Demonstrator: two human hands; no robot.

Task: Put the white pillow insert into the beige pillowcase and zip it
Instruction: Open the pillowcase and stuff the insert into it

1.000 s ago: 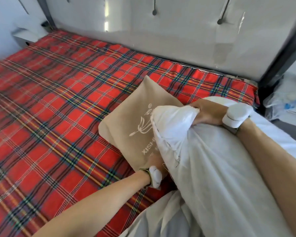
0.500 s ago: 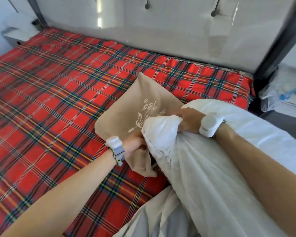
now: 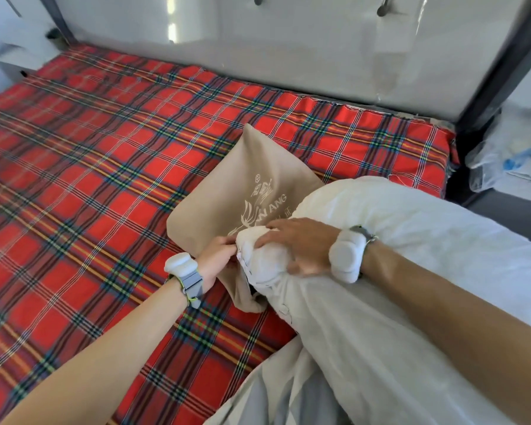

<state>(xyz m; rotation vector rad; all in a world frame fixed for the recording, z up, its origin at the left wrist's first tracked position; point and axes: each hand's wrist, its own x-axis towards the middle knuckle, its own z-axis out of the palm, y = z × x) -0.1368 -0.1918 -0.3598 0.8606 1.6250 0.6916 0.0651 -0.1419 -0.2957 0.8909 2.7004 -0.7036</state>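
Bright, even daylight; glare patch on glossy wall panel point(image 3: 288, 50); slight blur throughout; wide-angle bowing at edges.

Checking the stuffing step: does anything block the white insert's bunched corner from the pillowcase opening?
Nothing visible. The right hand grips the white insert by its corner at the beige pillowcase edge, which the left hand pinches.

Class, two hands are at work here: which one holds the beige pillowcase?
The left hand pinches the beige pillowcase at its opening edge; the right hand grips the white pillow insert by its bunched end instead.
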